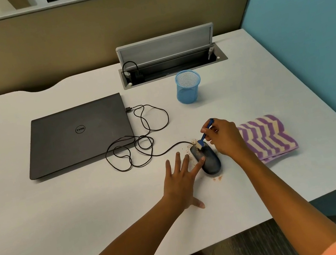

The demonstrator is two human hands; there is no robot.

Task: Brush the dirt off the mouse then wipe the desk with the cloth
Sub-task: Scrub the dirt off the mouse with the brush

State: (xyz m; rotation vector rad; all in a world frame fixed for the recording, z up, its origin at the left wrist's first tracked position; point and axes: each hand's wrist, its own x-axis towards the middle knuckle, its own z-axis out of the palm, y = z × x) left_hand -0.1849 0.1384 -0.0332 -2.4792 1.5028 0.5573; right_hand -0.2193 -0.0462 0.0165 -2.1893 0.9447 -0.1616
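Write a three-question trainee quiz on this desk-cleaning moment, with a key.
1. True or false: the right hand holds the blue brush with its bristles on the mouse.
2. Where does the striped cloth lie? A) on the closed laptop B) on the desk, right of the mouse C) in the blue mesh cup
3. Fill in: the left hand lies with fingers spread, one fingertip touching the ____.

Key: 1 true; 2 B; 3 mouse
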